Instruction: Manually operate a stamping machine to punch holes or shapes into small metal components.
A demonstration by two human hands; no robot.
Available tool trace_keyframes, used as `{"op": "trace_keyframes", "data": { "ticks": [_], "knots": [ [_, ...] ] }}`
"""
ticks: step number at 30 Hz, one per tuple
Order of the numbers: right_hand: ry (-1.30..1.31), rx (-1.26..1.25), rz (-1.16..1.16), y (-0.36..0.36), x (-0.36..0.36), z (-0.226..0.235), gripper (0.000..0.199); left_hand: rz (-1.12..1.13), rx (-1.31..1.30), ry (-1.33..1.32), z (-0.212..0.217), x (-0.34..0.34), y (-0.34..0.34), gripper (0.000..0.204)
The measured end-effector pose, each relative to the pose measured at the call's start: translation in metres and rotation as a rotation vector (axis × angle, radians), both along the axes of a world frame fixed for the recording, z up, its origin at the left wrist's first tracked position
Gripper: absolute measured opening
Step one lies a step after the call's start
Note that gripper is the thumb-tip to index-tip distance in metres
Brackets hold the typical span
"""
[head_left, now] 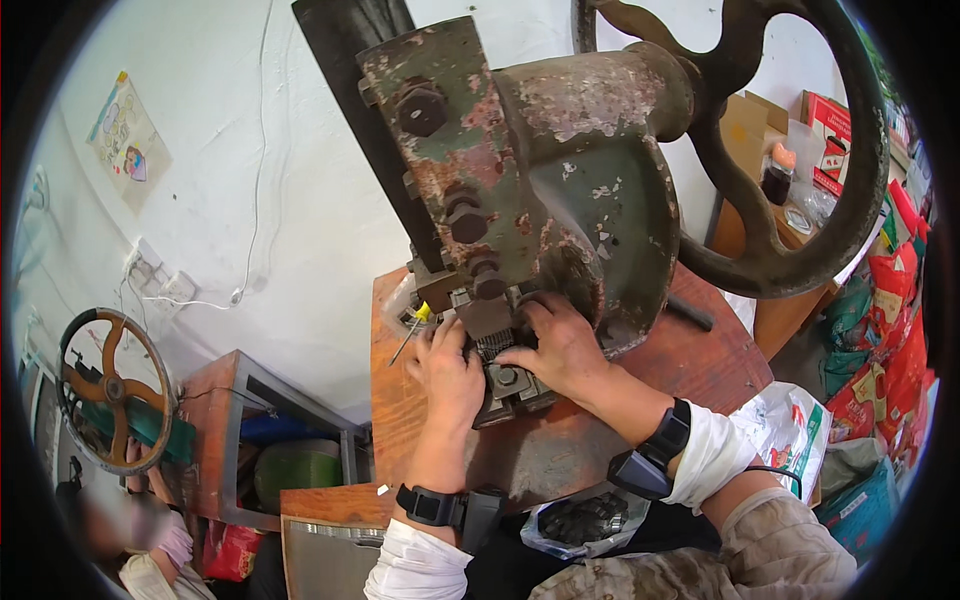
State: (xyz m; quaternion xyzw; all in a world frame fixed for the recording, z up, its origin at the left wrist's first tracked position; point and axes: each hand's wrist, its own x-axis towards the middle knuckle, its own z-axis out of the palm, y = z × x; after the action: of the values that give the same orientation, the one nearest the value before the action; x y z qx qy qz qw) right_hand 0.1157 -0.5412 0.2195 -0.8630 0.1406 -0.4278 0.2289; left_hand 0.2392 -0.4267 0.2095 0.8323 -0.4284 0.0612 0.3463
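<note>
Both hands met at the press's die block (508, 385) on the wooden tabletop (560, 450): left hand (447, 372) curled against it, right hand (560, 345) fingertips pressed on top. Fingers seemingly belonged clear of the ram beneath the flywheel (790, 150).

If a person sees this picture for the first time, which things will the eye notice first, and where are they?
First comes the big rusty press machine with peeling green paint, standing on a worn wooden bench in the middle, its dark handwheel at upper right. Below it, the left hand and right hand rest at the small metal die block. A second, smaller wheel sits at far left.
</note>
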Motion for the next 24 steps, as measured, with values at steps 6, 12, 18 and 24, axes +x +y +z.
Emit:
{"op": "trace_keyframes", "data": {
  "ticks": [6, 12, 18, 24],
  "knots": [
    [0.03, -0.02, -0.004, -0.002, -0.003, -0.002, 0.065, -0.119, -0.013, 0.133, -0.003, 0.003, 0.003, 0.043],
    [0.052, 0.064, -0.02, -0.003, 0.003, 0.002, 0.073, -0.157, -0.262, 0.389, -0.017, 0.012, -0.003, 0.043],
    [0.171, 0.216, -0.03, 0.007, 0.008, 0.011, 0.075, -0.151, -0.354, 0.49, -0.023, 0.014, -0.008, 0.038],
    [0.1, 0.21, 0.047, 0.001, -0.006, 0.009, 0.073, -0.092, -0.2, 0.172, -0.004, -0.005, -0.003, 0.038]
  ]
}}
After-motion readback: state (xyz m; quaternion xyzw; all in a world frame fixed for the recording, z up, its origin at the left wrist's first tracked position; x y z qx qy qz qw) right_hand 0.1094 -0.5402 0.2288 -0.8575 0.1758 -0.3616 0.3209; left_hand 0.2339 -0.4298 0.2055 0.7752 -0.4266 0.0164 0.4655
